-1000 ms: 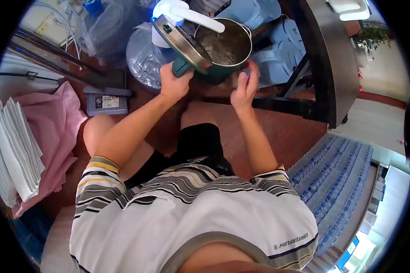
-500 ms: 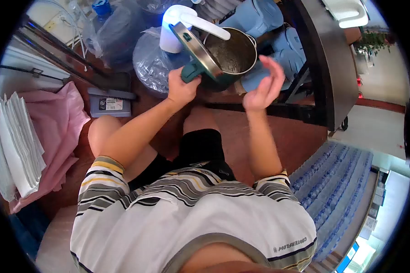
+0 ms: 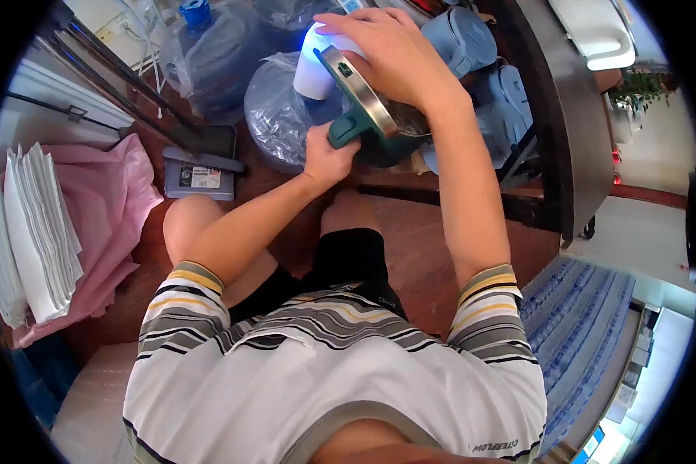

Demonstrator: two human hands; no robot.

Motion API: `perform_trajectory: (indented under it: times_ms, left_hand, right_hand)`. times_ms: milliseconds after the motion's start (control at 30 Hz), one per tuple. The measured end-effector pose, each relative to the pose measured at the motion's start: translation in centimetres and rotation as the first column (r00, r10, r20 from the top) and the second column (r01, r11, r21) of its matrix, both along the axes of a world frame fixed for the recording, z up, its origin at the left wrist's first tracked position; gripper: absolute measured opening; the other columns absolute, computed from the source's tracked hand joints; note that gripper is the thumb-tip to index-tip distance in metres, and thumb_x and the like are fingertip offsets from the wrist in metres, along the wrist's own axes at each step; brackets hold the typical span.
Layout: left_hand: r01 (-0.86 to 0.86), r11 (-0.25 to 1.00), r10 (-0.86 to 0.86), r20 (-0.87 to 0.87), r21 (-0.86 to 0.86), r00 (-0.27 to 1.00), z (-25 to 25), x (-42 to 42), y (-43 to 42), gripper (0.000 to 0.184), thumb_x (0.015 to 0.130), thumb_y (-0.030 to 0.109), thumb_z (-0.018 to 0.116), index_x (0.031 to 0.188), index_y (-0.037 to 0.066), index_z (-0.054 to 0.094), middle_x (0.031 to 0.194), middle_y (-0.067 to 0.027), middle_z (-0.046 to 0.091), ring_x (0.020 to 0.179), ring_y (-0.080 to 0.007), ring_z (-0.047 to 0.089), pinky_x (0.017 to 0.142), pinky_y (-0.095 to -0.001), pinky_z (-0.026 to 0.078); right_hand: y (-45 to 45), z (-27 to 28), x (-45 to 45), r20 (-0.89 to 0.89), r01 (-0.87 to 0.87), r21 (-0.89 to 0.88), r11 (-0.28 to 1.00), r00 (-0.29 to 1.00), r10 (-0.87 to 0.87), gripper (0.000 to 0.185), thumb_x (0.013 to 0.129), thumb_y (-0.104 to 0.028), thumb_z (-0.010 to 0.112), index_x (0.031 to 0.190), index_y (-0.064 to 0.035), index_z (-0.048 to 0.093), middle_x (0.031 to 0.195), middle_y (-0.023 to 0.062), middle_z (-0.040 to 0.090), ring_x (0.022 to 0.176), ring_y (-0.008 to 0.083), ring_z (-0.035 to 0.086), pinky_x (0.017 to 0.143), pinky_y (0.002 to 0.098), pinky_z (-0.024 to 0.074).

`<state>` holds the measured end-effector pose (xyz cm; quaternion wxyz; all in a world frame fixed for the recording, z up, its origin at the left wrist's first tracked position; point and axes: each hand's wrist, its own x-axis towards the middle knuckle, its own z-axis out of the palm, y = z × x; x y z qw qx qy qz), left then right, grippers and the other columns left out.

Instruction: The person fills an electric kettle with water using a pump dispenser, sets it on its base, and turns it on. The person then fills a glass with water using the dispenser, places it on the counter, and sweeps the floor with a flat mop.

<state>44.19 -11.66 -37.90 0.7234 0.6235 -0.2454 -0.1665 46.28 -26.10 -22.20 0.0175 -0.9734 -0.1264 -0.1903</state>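
Observation:
My left hand is wrapped round the green handle of an electric kettle. The kettle's steel-rimmed lid stands open, tilted up beside its mouth. My right hand stretches over the top of a white water pump, its fingers extended and a fingertip at the pump's blue-lit top. This hand hides the pump's spout and most of the kettle's opening. Below the pump is a large water jug wrapped in clear plastic.
More plastic-covered jugs stand behind. Blue-grey bins sit at right under a dark table. A grey box, a pink cloth and white folded sheets lie at left.
My right hand has moved up and left, from beside the kettle to the top of the pump. My left hand keeps hold of the kettle handle.

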Motion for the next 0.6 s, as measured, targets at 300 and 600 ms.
perform_trajectory:
  times_ms: [300,600]
  left_hand:
    - [0.01,1.0,-0.01,0.027,0.005,1.0,-1.1,0.4,0.0,0.01,0.073,0.007,0.065,0.076,-0.002,0.062,0.059,-0.0101,0.056,0.055,-0.0146,0.051,0.056,-0.0327,0.045]
    - [0.041,0.999,-0.041,-0.035,0.004,0.999,-1.6,0.4,-0.3,0.009,0.074,0.007,0.065,0.076,-0.001,0.064,0.061,-0.011,0.059,0.058,-0.0128,0.051,0.057,-0.0318,0.045]
  right_hand:
    - [-0.3,-0.9,0.0,0.031,0.02,-0.175,0.984,0.999,-0.014,0.053,0.085,-0.014,0.063,0.137,-0.0201,0.052,0.118,0.0123,0.065,0.113,0.0292,0.058,0.101,0.0431,0.0392]
    - [1.6,4.7,-5.7,0.113,-0.081,0.594,0.8,0.993,0.018,0.052,0.078,-0.029,0.075,0.126,-0.015,0.06,0.106,0.0098,0.063,0.102,0.0287,0.06,0.087,0.0394,0.0483]
